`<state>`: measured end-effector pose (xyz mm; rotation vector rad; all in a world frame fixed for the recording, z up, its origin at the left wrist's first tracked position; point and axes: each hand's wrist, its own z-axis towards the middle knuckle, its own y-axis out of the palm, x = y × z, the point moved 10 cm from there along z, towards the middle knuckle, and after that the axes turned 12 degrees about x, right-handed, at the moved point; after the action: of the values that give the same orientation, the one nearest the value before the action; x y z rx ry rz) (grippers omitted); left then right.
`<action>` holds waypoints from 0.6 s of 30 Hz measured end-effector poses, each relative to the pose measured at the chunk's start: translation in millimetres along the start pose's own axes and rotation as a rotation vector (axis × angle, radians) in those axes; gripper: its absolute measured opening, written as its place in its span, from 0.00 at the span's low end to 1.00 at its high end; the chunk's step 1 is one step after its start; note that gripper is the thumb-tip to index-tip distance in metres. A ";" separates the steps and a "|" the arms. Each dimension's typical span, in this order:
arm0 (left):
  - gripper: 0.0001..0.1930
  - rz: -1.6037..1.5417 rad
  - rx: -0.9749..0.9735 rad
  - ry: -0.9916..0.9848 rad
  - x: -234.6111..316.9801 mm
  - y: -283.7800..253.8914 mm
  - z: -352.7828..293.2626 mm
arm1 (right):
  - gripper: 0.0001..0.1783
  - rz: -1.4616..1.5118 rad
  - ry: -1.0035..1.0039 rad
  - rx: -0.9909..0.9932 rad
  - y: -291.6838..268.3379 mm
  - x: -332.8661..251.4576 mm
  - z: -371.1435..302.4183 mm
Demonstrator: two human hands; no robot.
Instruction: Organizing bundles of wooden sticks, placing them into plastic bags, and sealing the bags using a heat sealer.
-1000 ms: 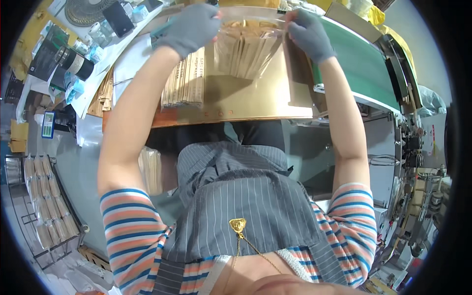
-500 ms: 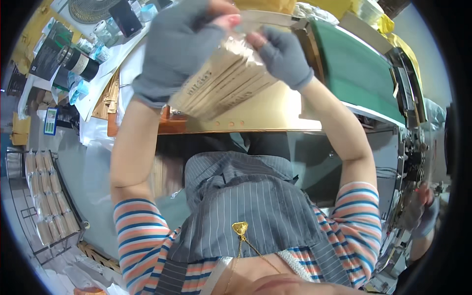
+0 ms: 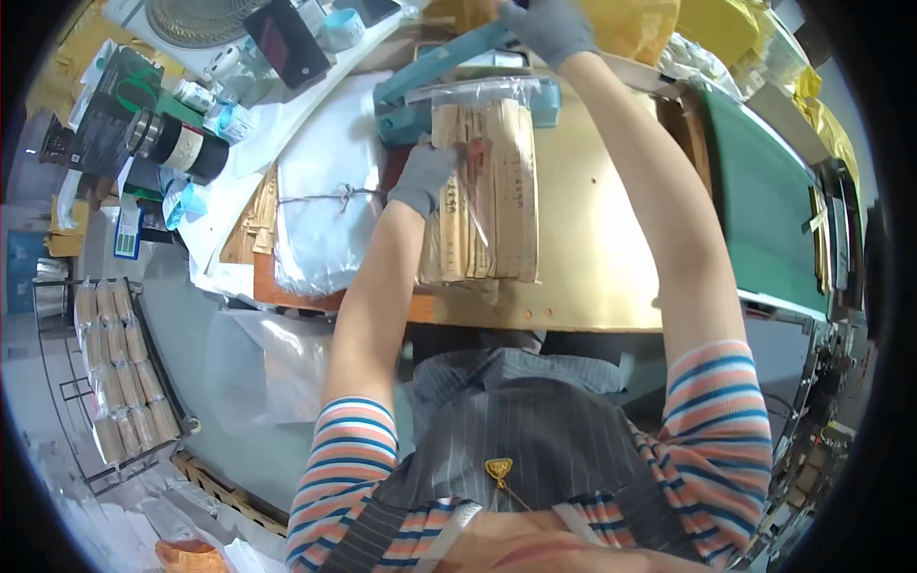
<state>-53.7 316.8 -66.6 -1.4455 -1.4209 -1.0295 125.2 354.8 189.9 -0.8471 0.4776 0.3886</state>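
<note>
On the table lies a clear plastic bag of long tan paper-wrapped packs, its open-looking far end resting across the base of a blue heat sealer. My left hand, in a grey fingerless glove, grips the bag's left side, with the fingertips on its top. Reaching to the far edge of the view, my right hand, gloved alike, is closed around the end of the sealer's raised blue arm. Some of its fingers are hidden or cut off.
Left of the bag lies a stack of clear plastic bags tied with dark string. Beyond are a dark bottle, a phone and a fan. A green board stands right. Bagged packs fill a rack at lower left.
The bagged packs, held up in both hands before, now lie on the table at the sealer. My right hand has left them and moved to the sealer's arm.
</note>
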 end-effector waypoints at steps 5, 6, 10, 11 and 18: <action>0.24 0.091 0.119 -0.072 9.7 -13.4 18.8 | 0.14 -0.293 -0.149 -0.036 46.5 53.7 4.2; 0.20 0.059 0.097 -0.058 18.1 0.2 14.1 | 0.15 -0.324 -0.121 -0.025 68.4 104.3 -8.8; 0.17 -0.002 0.098 -0.065 30.7 -2.8 -2.5 | 0.15 -0.336 -0.045 -0.053 88.0 125.0 -16.9; 0.16 -0.004 0.108 -0.034 32.4 -5.9 -2.3 | 0.14 -0.308 -0.048 -0.027 88.2 123.3 -17.3; 0.24 0.048 0.060 -0.031 10.5 -1.0 4.4 | 0.12 -0.298 -0.030 -0.025 85.2 131.4 -30.0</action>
<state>-54.5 324.2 -57.9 -1.4511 -1.4201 -0.9309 183.4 400.6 48.7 -0.9203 0.3126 0.1329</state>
